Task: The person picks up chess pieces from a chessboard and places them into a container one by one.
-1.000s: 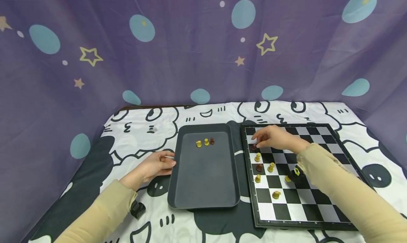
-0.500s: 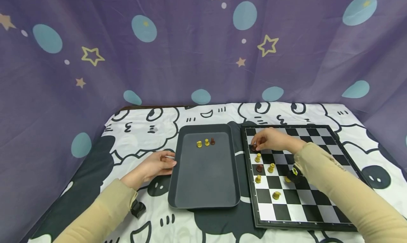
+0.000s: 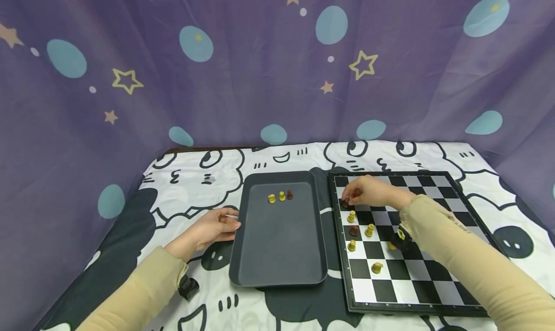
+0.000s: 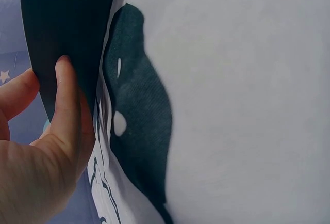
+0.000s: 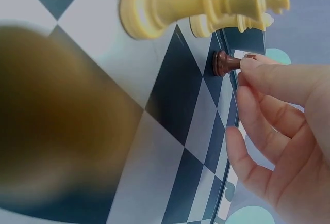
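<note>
My right hand (image 3: 370, 191) is at the far left part of the chessboard (image 3: 362, 285). In the right wrist view its thumb and forefinger pinch the top of a dark brown chess piece (image 5: 221, 63), whose base appears to touch the board. The other fingers stay loosely bent. My left hand (image 3: 214, 227) holds the left rim of a grey tray (image 3: 277, 244). The left wrist view shows thumb and fingers on either side of the tray edge (image 4: 62, 17). Inside the tray, two yellow chess pieces (image 3: 271, 198) and one brown piece (image 3: 289, 194) stand near the far end.
On the board's left side stand several yellow pieces (image 3: 369, 230) and another brown one (image 3: 353, 231). A yellow king (image 5: 185, 7) looms close in the right wrist view, beside a blurred yellowish shape. A cartoon-print cloth (image 3: 195, 177) covers the table; a purple curtain (image 3: 269, 80) hangs behind.
My right hand has dipped slightly to the left, its fingers closing on the top of the dark brown piece. The left hand and the tray have stayed in place.
</note>
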Tool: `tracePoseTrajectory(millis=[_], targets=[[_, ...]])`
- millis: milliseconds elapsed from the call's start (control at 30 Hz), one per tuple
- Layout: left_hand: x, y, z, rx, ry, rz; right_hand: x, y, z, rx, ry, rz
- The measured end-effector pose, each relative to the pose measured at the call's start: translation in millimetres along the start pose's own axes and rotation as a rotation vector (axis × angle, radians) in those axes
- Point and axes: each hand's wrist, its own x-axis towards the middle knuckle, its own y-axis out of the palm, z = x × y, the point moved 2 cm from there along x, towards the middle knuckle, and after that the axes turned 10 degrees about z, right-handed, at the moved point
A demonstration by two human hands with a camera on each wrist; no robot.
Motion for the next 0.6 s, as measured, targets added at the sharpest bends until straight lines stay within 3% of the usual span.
tracePoseTrajectory(millis=[600], targets=[[-1.3,0.3,1.7,0.009,0.015,-0.012,0.9,-6.2,3.4,0.003,-0.028,-0.008]])
